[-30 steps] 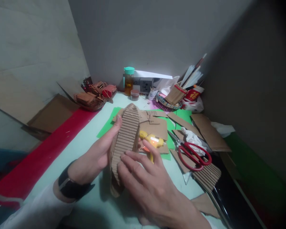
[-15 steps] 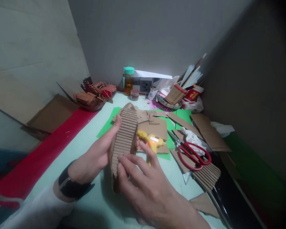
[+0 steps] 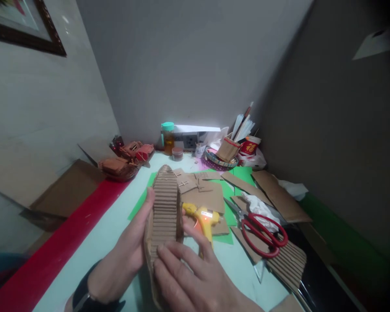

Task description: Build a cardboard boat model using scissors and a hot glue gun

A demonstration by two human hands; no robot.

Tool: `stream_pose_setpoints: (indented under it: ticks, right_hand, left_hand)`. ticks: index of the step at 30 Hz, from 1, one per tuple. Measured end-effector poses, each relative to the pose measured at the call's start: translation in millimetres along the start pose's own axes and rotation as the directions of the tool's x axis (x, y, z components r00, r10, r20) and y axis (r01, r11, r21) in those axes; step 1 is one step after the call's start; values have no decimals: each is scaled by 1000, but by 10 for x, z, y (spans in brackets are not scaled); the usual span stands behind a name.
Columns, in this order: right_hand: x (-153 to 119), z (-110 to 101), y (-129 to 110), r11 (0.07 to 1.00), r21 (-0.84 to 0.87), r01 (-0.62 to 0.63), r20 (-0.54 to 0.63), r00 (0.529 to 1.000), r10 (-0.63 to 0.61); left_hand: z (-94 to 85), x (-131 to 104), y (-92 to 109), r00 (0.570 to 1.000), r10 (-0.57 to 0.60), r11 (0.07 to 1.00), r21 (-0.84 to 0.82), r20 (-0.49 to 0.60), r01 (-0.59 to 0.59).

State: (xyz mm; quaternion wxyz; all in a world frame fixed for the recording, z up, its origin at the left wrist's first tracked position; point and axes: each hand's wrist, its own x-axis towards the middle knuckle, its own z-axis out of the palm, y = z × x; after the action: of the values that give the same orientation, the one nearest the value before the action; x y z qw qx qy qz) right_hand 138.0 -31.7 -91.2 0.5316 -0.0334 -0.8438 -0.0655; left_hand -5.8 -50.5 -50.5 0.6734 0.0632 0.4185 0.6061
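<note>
In front of me a boat-shaped cardboard model (image 3: 165,208) stands with its pointed end away from me and its ridged face up. My left hand (image 3: 130,247) grips its left side, thumb along the upper edge; the other fingers are hidden behind it. My right hand (image 3: 195,273) is closed on the near part, with fingertips pressed on the ridges and one finger reaching along the right side. Whether a small piece lies under those fingertips, I cannot tell. Just beyond, a yellow glue gun (image 3: 206,219) lies on its side on cardboard.
Red-handled scissors (image 3: 263,234) lie at right beside crumpled tissue (image 3: 260,210). Cardboard pieces (image 3: 211,195) with small stick crosses cover green sheets (image 3: 227,238). At the back stand a lidded bottle (image 3: 168,141), a small jar (image 3: 177,154), a basket (image 3: 219,160) and brown models (image 3: 117,167).
My view has tilted up, so the table, the cardboard model and both hands sit lower in the picture. The grip of both hands looks much the same.
</note>
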Motion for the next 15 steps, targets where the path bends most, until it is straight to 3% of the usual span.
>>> stream_pose_setpoints:
  ticks: [7,12,15]
  right_hand:
    - [12,118,-28,998,-63,23,-139,990,-32]
    - [-23,129,-29,993,-100,69,-109,991,-80]
    - [-43,125,-28,993,-80,88,-80,992,-94]
  left_hand:
    - [-9,-4,43,1000,-10,1000,-10,25,10]
    - [-50,-28,99,1000,-17,1000,10,4,17]
    - [-53,-47,130,998,44,998,44,-38,-42]
